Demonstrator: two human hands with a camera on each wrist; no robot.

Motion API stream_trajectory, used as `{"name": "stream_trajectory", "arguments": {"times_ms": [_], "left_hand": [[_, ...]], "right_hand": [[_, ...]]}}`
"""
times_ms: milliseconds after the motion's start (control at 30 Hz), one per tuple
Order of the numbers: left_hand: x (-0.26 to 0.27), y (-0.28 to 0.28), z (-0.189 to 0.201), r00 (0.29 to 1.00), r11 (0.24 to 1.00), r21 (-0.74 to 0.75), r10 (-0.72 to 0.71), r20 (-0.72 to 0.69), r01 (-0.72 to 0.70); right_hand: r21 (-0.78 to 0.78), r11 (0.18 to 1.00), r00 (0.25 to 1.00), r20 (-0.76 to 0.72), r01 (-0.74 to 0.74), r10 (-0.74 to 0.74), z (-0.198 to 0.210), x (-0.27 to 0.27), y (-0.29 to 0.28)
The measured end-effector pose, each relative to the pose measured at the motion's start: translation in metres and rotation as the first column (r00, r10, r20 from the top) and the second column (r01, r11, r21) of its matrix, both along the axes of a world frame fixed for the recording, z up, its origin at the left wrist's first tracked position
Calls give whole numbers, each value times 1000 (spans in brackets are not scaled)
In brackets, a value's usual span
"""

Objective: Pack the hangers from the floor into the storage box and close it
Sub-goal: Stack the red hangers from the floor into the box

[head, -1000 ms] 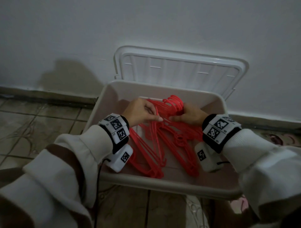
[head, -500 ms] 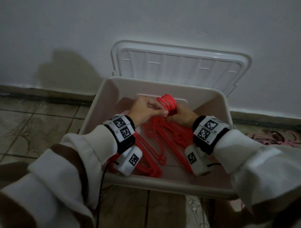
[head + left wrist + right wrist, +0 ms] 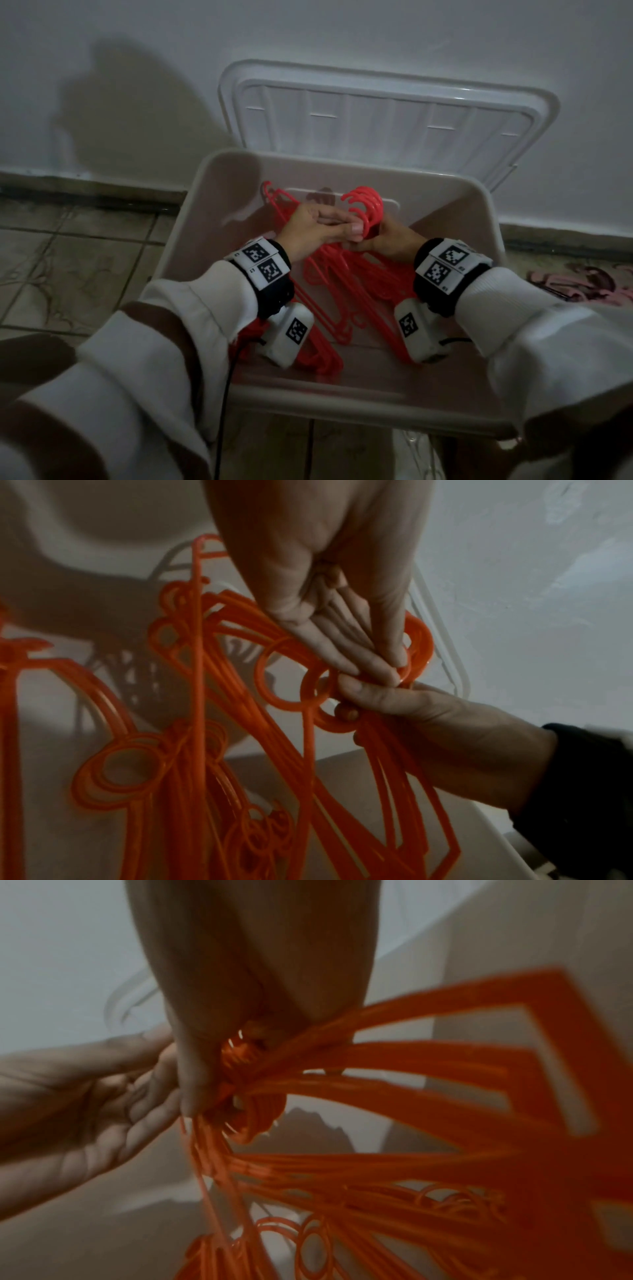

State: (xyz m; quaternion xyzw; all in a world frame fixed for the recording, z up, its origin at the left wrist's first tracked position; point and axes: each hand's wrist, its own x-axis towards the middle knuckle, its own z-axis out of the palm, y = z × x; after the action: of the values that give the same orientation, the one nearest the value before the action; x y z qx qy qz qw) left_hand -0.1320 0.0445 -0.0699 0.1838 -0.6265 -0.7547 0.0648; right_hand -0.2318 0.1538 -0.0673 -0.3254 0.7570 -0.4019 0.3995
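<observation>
Flat and nearly straight, the left hand (image 3: 310, 228) lies across the necks of the red hangers (image 3: 346, 274), its fingertips (image 3: 387, 669) pressing against the bunched hooks (image 3: 364, 205) without curling round them. To its right, the right hand (image 3: 390, 241) has its fingers wrapped round the same bundle just below the hooks, gripping it; the thumb (image 3: 359, 689) shows in the left wrist view, closed over the ring-shaped necks. The right wrist view is blurred, so the finger placement there cannot be told finely.

All the hangers in view sit inside the beige storage box (image 3: 359, 404), their shoulders fanned toward the near wall and the hooks raised toward the far wall. One stray hanger (image 3: 274, 202) sticks up at the far left of the pile. The white lid (image 3: 387, 120) leans open against the wall behind.

Settling the bundle looks like the step in hand. It would go best by keeping the hooks stacked together while lowering them flat, so nothing stands above the rim. The stray hanger probably needs tucking down before the lid can shut cleanly.
</observation>
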Motion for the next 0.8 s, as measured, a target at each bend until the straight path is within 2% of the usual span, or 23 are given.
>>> {"name": "stream_trajectory", "arguments": {"times_ms": [133, 200, 267, 333, 367, 433, 500, 533, 633, 700, 800], "left_hand": [[-6, -4, -1, 999, 997, 79, -27, 47, 23], [-6, -14, -2, 995, 996, 80, -38, 95, 30], [-5, -28, -3, 981, 996, 27, -86, 173, 83], [-3, -41, -10, 942, 978, -75, -165, 293, 195], [-2, -46, -15, 900, 950, -145, -205, 385, 278], [0, -53, -29, 774, 852, -262, -230, 591, 453], [0, -54, -43, 692, 809, -278, -205, 692, 518], [-1, -54, -51, 683, 780, -320, -180, 708, 537], [-7, -59, -70, 707, 560, -595, 21, 707, 577], [-12, -62, -80, 716, 534, -638, 84, 693, 555], [-21, -55, -85, 666, 517, -590, 52, 744, 619]], "right_hand": [[9, 1000, 1000, -9, -5, 5, 3, -4, 0], [34, 999, 999, 18, 40, -40, 2, -7, -1], [70, 993, 995, 23, 99, -101, 3, -9, -1], [96, 993, 997, 23, 69, -72, 6, -10, 0], [114, 993, 999, 17, 41, -43, 8, -12, 1], [154, 988, 1000, 16, -17, 15, 13, -15, 4], [203, 975, 996, 26, -88, 84, 16, -20, 6], [230, 967, 994, 38, -112, 106, 17, -23, 8], [202, 971, 992, 44, -129, 122, 21, -29, 16], [157, 982, 994, 45, -102, 96, 22, -32, 21], [118, 990, 997, 21, -76, 74, 22, -35, 25]]}}
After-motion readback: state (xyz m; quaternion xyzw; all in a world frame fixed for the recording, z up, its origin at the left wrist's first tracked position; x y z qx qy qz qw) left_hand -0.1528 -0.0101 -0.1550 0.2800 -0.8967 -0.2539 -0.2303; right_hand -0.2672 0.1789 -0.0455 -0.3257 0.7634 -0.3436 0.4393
